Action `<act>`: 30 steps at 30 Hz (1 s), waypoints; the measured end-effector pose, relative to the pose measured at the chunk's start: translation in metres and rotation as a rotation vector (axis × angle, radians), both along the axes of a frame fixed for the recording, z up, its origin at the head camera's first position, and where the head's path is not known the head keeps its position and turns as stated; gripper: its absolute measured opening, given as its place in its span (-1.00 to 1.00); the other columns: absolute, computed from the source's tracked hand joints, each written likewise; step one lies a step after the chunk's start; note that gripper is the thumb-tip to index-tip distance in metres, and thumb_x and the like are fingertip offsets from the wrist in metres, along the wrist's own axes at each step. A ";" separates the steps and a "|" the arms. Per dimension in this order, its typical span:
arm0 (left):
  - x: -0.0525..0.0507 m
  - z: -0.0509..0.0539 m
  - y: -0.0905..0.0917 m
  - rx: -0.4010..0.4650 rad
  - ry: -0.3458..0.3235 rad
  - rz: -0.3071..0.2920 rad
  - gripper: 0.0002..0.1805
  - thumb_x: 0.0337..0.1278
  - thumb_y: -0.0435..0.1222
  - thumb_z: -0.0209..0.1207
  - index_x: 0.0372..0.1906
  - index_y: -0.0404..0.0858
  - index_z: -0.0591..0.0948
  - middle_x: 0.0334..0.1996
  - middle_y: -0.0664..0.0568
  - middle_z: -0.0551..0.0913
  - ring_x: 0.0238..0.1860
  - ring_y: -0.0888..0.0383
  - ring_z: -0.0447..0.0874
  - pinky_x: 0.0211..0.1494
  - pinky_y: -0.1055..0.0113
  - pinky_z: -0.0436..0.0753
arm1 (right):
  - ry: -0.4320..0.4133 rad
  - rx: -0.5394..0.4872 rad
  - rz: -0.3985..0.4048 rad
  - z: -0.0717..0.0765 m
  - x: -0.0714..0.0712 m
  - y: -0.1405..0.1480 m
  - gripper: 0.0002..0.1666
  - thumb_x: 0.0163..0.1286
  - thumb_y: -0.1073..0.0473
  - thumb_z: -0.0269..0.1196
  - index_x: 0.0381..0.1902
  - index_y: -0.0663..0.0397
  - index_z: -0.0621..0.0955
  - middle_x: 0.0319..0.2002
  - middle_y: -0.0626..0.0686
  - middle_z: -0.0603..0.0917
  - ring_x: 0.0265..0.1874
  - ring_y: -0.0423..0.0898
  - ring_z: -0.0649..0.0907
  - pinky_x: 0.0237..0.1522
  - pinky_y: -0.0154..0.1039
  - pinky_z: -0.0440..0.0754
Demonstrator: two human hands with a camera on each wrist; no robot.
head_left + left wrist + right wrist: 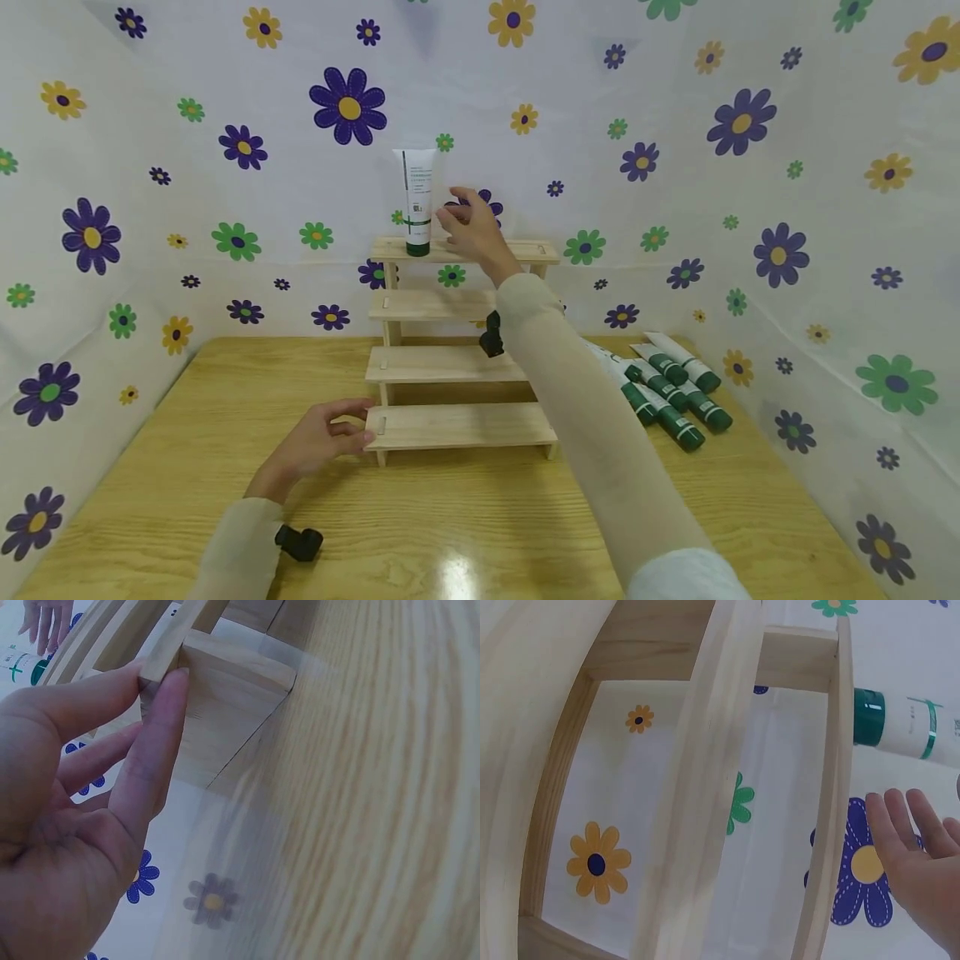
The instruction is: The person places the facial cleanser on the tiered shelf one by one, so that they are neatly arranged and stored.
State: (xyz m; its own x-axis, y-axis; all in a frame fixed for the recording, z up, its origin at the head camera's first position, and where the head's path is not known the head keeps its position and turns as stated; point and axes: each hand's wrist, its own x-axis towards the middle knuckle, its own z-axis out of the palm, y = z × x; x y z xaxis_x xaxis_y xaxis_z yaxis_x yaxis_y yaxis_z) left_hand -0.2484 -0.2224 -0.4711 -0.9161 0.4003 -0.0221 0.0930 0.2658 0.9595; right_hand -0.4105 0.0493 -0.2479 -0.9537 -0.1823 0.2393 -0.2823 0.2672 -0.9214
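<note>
A green-capped squeeze tube (418, 200), too blurred to read, stands atop the four-tier wooden rack (461, 426), at its left. The left hand (318, 437) pinches the rack's lowest left corner; the right hand (478, 233), loosely spread, is empty beside the tube. Placement seems done; withdrawing calls for care.

Wood-grain table (420, 517): yellowish, glossy, bright reflection on the near side. Directly on it: pale wooden rack (457, 423), four tiers rising toward the back. Right of the rack: loose pile of white tubes (667, 390) with green caps, some overlapping, caps toward near right. Top tier (517, 250), left end: single tube (419, 192), upright on its cap.
</note>
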 end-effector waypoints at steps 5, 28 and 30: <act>-0.001 0.000 0.000 -0.011 0.005 0.003 -0.25 0.33 -0.25 0.34 0.50 -0.41 0.33 0.38 -0.42 0.39 -0.05 0.16 0.76 -0.02 0.31 0.80 | -0.005 -0.001 0.003 0.001 0.006 0.017 -0.32 0.61 0.05 0.15 0.58 -0.02 0.25 0.44 0.16 0.49 0.35 0.08 0.60 0.31 -0.08 0.67; 0.000 0.005 0.004 -0.035 0.001 0.020 -0.30 0.35 -0.30 0.33 0.49 -0.39 0.36 0.27 -0.40 0.44 -0.03 0.06 0.76 -0.03 0.27 0.82 | 0.011 0.099 0.000 -0.010 0.043 0.090 -0.34 0.60 0.04 0.18 0.54 0.04 0.30 0.43 0.21 0.50 0.30 0.12 0.62 0.26 -0.08 0.70; 0.000 0.005 0.004 -0.030 0.002 0.017 -0.30 0.35 -0.31 0.32 0.49 -0.41 0.35 0.26 -0.40 0.44 -0.03 0.05 0.75 -0.03 0.25 0.83 | 0.010 0.105 -0.004 -0.012 0.044 0.098 -0.34 0.60 0.05 0.18 0.54 0.05 0.30 0.44 0.22 0.49 0.30 0.13 0.62 0.26 -0.06 0.70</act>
State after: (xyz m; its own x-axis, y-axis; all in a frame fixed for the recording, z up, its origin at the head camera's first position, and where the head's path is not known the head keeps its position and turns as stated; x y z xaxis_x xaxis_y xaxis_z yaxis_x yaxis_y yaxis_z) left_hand -0.2481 -0.2182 -0.4658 -0.9228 0.3838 -0.0325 0.0896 0.2960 0.9510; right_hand -0.3660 0.1470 -0.2600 -0.9520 -0.2034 0.2287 -0.2902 0.3629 -0.8855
